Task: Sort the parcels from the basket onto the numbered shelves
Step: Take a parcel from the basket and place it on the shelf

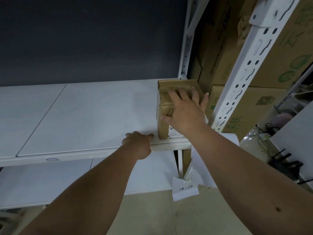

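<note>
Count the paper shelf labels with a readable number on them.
1. The paper label reading 4-3 hangs at the lower shelf's right end, by the white post. Another paper sheet sits behind the right forearm; any writing on it is hidden.
</note>
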